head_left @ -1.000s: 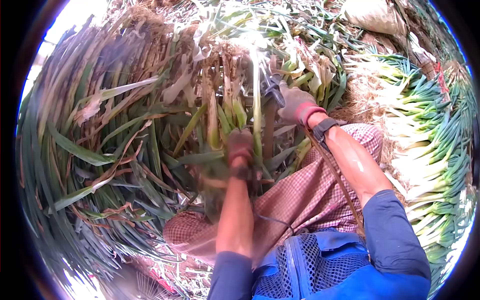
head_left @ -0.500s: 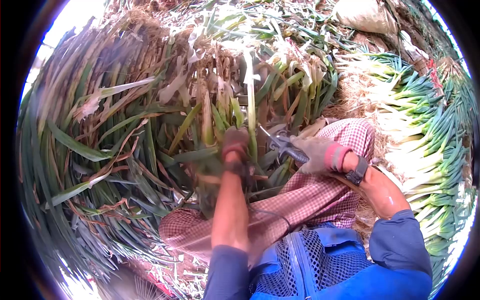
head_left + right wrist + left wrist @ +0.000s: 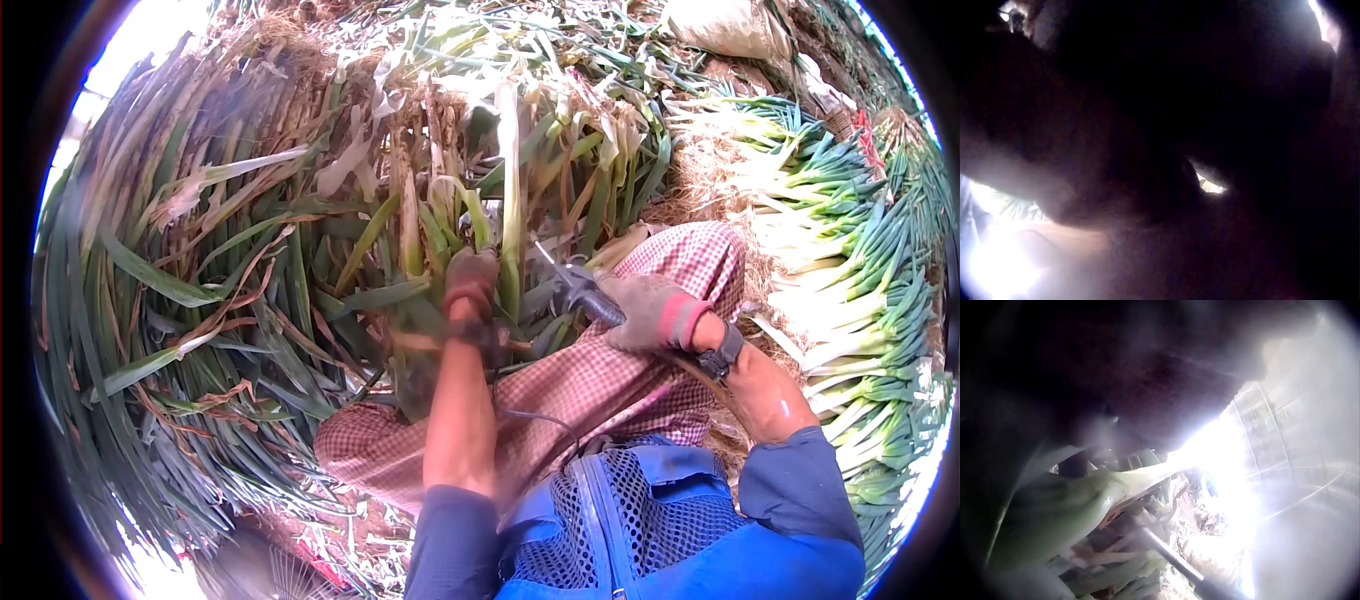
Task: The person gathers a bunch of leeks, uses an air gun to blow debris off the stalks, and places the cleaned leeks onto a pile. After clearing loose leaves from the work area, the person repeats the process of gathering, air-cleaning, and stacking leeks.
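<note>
In the head view my gloved left hand (image 3: 472,280) grips the leafy lower part of a long green onion (image 3: 511,190). The stalk stands upright just right of the fingers, white end up. My gloved right hand (image 3: 645,308) holds a dark air blow gun (image 3: 585,292) over the right knee, its thin metal nozzle angled toward the stalk. A brown hose runs back from it along the forearm. The left wrist view shows the pale green stalk (image 3: 1054,509) close up, with the metal nozzle (image 3: 1169,553) below it. The right wrist view is mostly dark.
Unpeeled green onions (image 3: 200,230) with dry leaves are heaped on the left. Cleaned green onions (image 3: 825,290) lie in a long row at right, white ends inward. Loose peelings (image 3: 470,45) cover the far ground, near a pale sack (image 3: 725,27). Checked cloth (image 3: 540,400) covers the legs.
My right hand has drawn the blow gun back from beside the upper stalk, down and right to the knee. The left hand keeps its grip, and the stalk's white part now looks broader and smoother.
</note>
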{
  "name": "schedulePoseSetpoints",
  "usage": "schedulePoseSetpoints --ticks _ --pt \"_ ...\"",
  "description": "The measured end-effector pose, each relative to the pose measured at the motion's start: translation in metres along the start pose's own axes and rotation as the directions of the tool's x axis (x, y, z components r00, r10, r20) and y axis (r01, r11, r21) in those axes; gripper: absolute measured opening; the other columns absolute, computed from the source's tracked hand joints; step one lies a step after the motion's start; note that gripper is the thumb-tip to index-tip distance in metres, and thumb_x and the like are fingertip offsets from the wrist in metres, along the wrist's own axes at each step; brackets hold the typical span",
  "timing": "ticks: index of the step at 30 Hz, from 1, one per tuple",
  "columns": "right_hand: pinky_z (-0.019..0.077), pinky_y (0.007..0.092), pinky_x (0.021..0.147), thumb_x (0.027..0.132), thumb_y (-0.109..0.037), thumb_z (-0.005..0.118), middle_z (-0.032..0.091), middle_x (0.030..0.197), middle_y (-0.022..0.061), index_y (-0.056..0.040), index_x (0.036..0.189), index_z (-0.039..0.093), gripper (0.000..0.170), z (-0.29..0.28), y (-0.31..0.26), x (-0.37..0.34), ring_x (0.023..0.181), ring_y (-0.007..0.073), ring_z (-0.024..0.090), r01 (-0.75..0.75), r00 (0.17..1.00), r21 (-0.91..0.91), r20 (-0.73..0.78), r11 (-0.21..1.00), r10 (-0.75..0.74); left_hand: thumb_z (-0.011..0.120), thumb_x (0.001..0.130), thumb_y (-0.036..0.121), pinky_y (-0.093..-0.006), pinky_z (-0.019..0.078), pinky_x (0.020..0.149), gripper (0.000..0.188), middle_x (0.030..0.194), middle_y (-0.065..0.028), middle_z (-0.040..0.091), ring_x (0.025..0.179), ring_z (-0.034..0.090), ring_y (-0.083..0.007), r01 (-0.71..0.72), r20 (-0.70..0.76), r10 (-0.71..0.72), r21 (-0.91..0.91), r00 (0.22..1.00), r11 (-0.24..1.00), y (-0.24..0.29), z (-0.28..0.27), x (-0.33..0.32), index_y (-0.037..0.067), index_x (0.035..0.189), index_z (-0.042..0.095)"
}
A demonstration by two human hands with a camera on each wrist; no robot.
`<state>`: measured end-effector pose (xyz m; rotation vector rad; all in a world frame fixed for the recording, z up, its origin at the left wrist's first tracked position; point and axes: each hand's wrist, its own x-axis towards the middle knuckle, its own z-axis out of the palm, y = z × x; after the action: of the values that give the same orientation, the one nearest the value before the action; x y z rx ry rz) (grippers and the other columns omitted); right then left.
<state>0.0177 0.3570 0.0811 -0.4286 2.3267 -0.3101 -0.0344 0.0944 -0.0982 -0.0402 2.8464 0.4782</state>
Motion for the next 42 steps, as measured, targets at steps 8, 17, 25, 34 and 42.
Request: schedulePoseSetpoints --ticks 8,17,25,34,42 --pt "0.0567 0.0501 0.092 0.084 -0.024 0.073 0.075 0.106 0.0267 0.0023 0.145 0.054 0.069 -0.003 0.006 0.014 0.102 0.0423 0.074 -0.006 1.000 0.014 -0.023 1.000 0.006 0.050 0.106 0.014 -0.0481 0.0595 0.092 0.029 0.117 -0.0272 0.074 0.106 0.075 -0.0395 0.055 0.053 -0.055 -0.008 0.997 0.998 0.004 -0.002 -0.003 0.003 0.113 0.077" --pt "0.0570 0.0471 0.096 0.081 -0.033 0.079 0.075 0.107 0.0250 -0.0020 0.159 0.045 0.091 -0.006 0.002 0.004 0.104 0.0401 0.074 0.073 0.980 -0.001 0.188 0.997 -0.072 0.071 0.102 0.035 -0.0441 0.0545 0.080 0.043 0.095 -0.0231 0.078 0.088 0.074 -0.0359 0.136 -0.110 -0.226 -0.527 0.968 0.839 -0.030 0.047 0.006 -0.006 0.114 0.077" --pt "0.0576 0.0453 0.096 0.083 -0.033 0.079 0.072 0.110 0.0257 0.0056 0.159 0.042 0.093 0.005 0.003 0.009 0.101 0.0398 0.073 0.068 0.997 0.054 0.020 0.996 -0.069 0.078 0.098 0.024 -0.0352 0.0538 0.072 0.034 0.091 -0.0114 0.079 0.077 0.069 -0.0170 0.188 0.046 -0.298 -0.864 0.954 0.468 -0.006 0.013 -0.018 -0.005 0.116 0.077" --pt "0.0541 0.0480 0.101 0.086 -0.034 0.078 0.070 0.121 0.0282 0.0007 0.165 0.033 0.097 -0.012 0.012 0.047 0.115 0.0414 0.071 -0.099 0.942 0.110 -0.311 0.989 0.129 0.073 0.099 0.032 -0.0456 0.0579 0.089 0.040 0.117 -0.0224 0.078 0.102 0.076 -0.0377 0.100 -0.184 -0.256 -0.594 0.949 0.798 0.009 0.027 -0.023 0.005 0.129 0.075" --pt "0.0515 0.0427 0.107 0.081 -0.033 0.081 0.067 0.127 0.0306 0.0095 0.163 0.033 0.104 0.005 -0.008 0.052 0.118 0.0413 0.068 0.284 0.930 0.195 -0.294 0.939 -0.220 0.066 0.098 0.037 -0.0488 0.0584 0.091 0.036 0.116 -0.0218 0.077 0.107 0.073 -0.0421 -0.015 0.153 0.069 -0.328 0.986 0.944 0.043 0.015 -0.041 0.007 0.116 0.077"
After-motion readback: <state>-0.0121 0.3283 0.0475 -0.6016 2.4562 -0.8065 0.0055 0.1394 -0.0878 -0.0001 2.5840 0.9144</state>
